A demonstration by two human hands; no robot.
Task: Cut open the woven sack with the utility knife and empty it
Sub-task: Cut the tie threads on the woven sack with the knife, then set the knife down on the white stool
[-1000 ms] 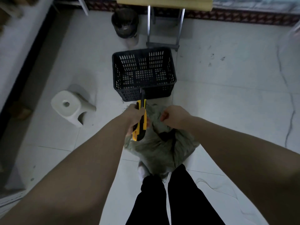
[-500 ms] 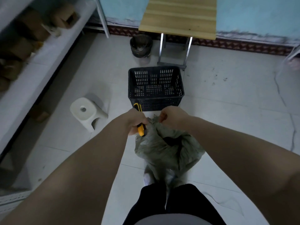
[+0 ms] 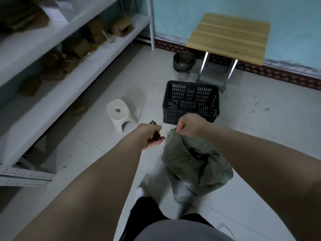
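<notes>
A grey-green woven sack (image 3: 194,164) stands on the floor in front of my legs, its top gaping with something dark inside. My right hand (image 3: 189,125) pinches the frayed top edge of the sack and holds it up. My left hand (image 3: 152,135) grips a yellow and black utility knife (image 3: 155,132) just left of the sack's top edge, a small gap away from the fabric. The blade is not visible.
A black slotted plastic crate (image 3: 191,101) sits just beyond the sack. A white plastic stool (image 3: 120,113) is to the left, a dark bin (image 3: 183,62) and a wooden-topped folding table (image 3: 229,35) behind. Metal shelving (image 3: 52,84) with cardboard boxes runs along the left.
My left hand with the knife has drawn left, away from the sack's top. My right hand keeps hold of the sack edge. The view has tilted up.
</notes>
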